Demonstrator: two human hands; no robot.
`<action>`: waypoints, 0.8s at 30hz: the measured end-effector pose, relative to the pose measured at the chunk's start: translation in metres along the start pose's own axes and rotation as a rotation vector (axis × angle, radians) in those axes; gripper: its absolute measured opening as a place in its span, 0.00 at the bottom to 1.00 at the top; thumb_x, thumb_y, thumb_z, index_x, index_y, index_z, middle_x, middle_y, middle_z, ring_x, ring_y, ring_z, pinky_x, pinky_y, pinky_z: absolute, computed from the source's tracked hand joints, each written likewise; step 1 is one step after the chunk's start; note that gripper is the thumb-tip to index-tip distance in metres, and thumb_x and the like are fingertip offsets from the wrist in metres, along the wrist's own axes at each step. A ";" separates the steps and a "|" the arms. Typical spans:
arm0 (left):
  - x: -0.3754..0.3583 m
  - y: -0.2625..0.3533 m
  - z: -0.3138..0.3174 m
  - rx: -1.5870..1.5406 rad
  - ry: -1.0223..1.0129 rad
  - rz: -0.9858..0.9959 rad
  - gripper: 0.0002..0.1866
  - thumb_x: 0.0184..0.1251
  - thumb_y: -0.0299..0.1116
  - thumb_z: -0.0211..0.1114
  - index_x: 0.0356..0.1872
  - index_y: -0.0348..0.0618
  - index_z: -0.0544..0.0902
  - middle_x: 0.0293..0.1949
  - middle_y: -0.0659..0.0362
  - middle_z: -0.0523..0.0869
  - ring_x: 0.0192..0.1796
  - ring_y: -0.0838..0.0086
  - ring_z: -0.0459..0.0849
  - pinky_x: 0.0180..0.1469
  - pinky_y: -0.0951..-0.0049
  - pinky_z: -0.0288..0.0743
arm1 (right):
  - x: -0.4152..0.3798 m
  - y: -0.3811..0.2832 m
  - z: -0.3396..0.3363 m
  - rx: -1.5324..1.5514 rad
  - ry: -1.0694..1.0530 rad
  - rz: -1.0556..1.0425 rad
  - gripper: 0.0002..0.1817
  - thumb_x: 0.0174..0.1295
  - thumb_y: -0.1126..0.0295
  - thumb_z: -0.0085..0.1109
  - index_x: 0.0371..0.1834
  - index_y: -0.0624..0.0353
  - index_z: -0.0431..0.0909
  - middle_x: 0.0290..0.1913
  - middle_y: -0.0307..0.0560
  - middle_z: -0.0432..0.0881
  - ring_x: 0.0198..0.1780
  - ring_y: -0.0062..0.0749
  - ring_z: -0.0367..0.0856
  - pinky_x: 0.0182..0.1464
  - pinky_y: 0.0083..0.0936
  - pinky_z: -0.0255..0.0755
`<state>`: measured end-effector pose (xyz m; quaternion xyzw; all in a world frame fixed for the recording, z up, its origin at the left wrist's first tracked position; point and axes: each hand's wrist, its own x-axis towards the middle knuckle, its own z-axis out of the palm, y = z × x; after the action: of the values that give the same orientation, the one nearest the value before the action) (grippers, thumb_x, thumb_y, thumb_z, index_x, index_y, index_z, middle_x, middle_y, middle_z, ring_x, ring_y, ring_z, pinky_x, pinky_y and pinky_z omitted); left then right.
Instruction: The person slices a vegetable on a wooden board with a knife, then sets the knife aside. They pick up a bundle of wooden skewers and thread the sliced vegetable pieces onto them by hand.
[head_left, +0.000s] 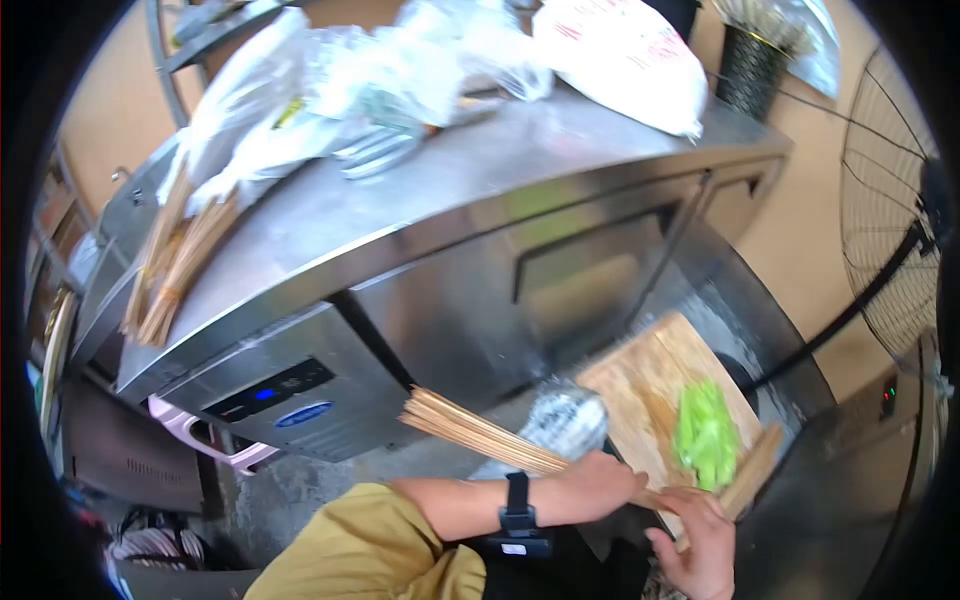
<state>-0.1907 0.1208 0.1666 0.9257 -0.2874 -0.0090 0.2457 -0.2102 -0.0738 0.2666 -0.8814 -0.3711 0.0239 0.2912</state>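
My left hand [592, 488], with a dark band at the wrist, is closed around a bundle of thin bamboo skewers [470, 424]. The skewers stick out to the left, passing behind my forearm. Just right of it, my right hand [703, 545] has its fingers reaching to the left hand and the near end of the bundle, with the thumb held apart. Beyond both hands lies a wooden cutting board [632, 380] bearing a light green leafy vegetable [706, 435]. A clear plastic bag [565, 418] with blurred contents is beside the board.
A steel counter unit [430, 240] runs across the far side. On it are tied skewer bundles [180, 270], plastic bags [400, 70] and a white sack [625, 60]. A black container [750, 70] holds more sticks. A fan [890, 200] stands at right, a pink stool [210, 440] at left.
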 end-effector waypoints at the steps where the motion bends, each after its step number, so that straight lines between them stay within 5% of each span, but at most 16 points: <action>1: -0.001 0.001 -0.004 -0.012 -0.079 -0.035 0.08 0.59 0.27 0.59 0.39 0.38 0.78 0.25 0.49 0.85 0.31 0.54 0.87 0.30 0.57 0.78 | 0.003 0.000 -0.001 -0.046 0.054 0.001 0.24 0.54 0.72 0.68 0.57 0.58 0.77 0.55 0.57 0.81 0.55 0.53 0.80 0.57 0.38 0.74; 2: -0.001 0.002 -0.005 -0.001 -0.069 -0.032 0.08 0.59 0.28 0.60 0.39 0.38 0.78 0.25 0.49 0.85 0.31 0.54 0.87 0.30 0.56 0.78 | 0.006 0.000 -0.002 -0.071 0.092 -0.012 0.24 0.55 0.68 0.69 0.55 0.60 0.77 0.48 0.59 0.83 0.50 0.53 0.82 0.53 0.39 0.76; 6: 0.000 0.011 -0.004 -0.056 -0.150 0.051 0.09 0.58 0.30 0.61 0.38 0.39 0.79 0.24 0.50 0.84 0.31 0.55 0.87 0.31 0.56 0.78 | 0.007 0.043 0.035 -0.319 -0.543 0.369 0.28 0.50 0.56 0.72 0.52 0.57 0.78 0.42 0.55 0.85 0.44 0.51 0.84 0.45 0.40 0.78; 9: 0.003 0.008 0.006 -0.045 -0.142 0.123 0.07 0.57 0.32 0.63 0.34 0.40 0.80 0.24 0.52 0.84 0.30 0.57 0.87 0.31 0.59 0.78 | -0.027 0.091 0.070 -0.218 -0.409 0.298 0.22 0.54 0.63 0.71 0.50 0.58 0.78 0.39 0.50 0.85 0.40 0.43 0.85 0.40 0.35 0.78; 12: 0.004 -0.005 0.014 0.121 -0.093 0.177 0.06 0.56 0.32 0.63 0.31 0.41 0.80 0.23 0.54 0.85 0.30 0.58 0.87 0.31 0.61 0.78 | -0.052 0.085 0.060 -0.105 -0.298 0.425 0.23 0.55 0.64 0.71 0.53 0.61 0.77 0.41 0.61 0.84 0.44 0.55 0.83 0.46 0.40 0.77; 16: 0.010 -0.014 0.007 0.206 -0.220 0.148 0.05 0.54 0.33 0.64 0.28 0.44 0.81 0.21 0.56 0.84 0.30 0.61 0.87 0.32 0.64 0.79 | -0.077 0.091 0.067 -0.029 -0.177 0.423 0.24 0.54 0.62 0.73 0.49 0.62 0.76 0.34 0.62 0.83 0.37 0.57 0.83 0.38 0.41 0.76; 19: 0.016 -0.006 0.014 0.303 -0.038 0.231 0.04 0.53 0.33 0.63 0.25 0.45 0.82 0.21 0.57 0.85 0.30 0.63 0.87 0.32 0.66 0.79 | -0.068 0.085 0.074 0.051 -0.234 0.542 0.25 0.52 0.63 0.74 0.50 0.63 0.76 0.33 0.61 0.83 0.36 0.56 0.83 0.38 0.40 0.77; 24: 0.019 0.007 0.043 0.341 -0.051 0.244 0.04 0.53 0.33 0.62 0.24 0.48 0.81 0.21 0.59 0.84 0.29 0.66 0.87 0.34 0.67 0.78 | -0.065 0.097 0.105 0.321 -0.101 0.434 0.27 0.53 0.67 0.74 0.54 0.63 0.76 0.41 0.55 0.85 0.38 0.40 0.83 0.43 0.33 0.76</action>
<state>-0.1853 0.0866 0.1346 0.9118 -0.4007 0.0462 0.0776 -0.2221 -0.1188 0.1173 -0.8805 -0.1791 0.1882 0.3966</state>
